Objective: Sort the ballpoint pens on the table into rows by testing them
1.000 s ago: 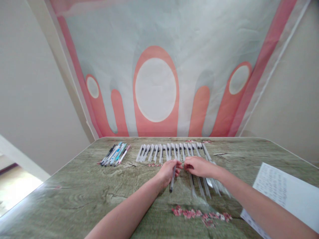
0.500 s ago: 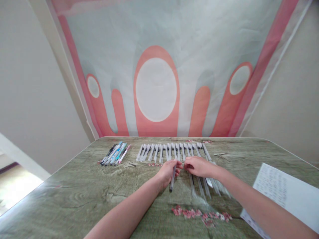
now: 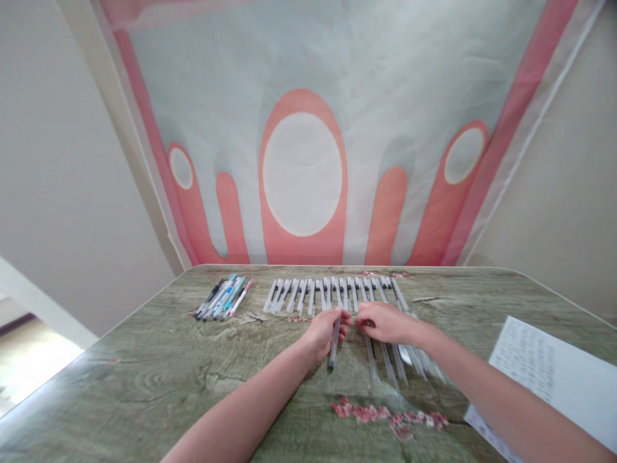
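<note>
My left hand [image 3: 328, 334], near the middle of the table, is closed around a clear pen [image 3: 333, 350] whose dark end points toward me. Just right of it, my right hand [image 3: 383, 323] has its fingers pinched together; whatever is between them is too small to make out. Beneath and in front of my right hand lie several clear sleeves or pen tubes [image 3: 388, 365], fanned toward the near side. Behind both hands runs a row of clear pens with black parts [image 3: 313, 296], laid side by side.
A pile of coloured pens [image 3: 222, 299] lies at the left on the wood-patterned table [image 3: 193, 386]. At the right, sheets of paper [image 3: 559, 379] with writing lie partly under my right forearm. A pink and grey covering [image 3: 303, 173] hangs behind the table.
</note>
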`<state>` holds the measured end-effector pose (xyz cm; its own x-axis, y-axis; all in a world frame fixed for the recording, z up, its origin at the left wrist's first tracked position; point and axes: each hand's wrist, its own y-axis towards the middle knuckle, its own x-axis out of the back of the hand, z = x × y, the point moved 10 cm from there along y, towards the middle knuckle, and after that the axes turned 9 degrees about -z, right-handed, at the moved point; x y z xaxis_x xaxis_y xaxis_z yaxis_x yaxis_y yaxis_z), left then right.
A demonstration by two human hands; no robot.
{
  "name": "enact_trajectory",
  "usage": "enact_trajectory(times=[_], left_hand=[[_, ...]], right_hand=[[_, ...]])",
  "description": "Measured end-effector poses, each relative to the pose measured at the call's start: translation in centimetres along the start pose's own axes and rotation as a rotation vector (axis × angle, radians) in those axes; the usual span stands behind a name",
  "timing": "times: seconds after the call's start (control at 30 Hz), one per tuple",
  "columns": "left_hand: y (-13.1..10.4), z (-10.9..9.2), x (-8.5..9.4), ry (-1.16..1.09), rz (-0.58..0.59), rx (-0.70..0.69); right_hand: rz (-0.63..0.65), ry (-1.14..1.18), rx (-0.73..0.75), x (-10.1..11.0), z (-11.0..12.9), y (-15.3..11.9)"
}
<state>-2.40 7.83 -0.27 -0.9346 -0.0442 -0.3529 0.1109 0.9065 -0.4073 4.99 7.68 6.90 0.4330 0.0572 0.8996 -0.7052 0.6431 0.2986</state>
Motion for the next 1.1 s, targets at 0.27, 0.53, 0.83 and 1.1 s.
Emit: enact_trajectory(times=[0.27,0.53,0.83,1.1], left_hand=[[-1.5,-6.2,-0.1,-0.457,0.066,-0.252],[-1.3,-7.1,1.2,-0.457,-0.020,-0.364],[-2.2,-6.2,-0.5,-0.238,0.093,-0.462],[-2.0,-6.1,0.2,-0.238,0.037,-0.472]], right_hand=[[0.120,0.558,-0.238,-1.0,2.2,0.0],[0.014,0.743,-0.443,-2.8,0.7,0.2],[-0.027,0.737,-0.444,-1.1,-0.4,0.1],[-0.151,0.553,-0.376,-0.2,-0.6,0.6]])
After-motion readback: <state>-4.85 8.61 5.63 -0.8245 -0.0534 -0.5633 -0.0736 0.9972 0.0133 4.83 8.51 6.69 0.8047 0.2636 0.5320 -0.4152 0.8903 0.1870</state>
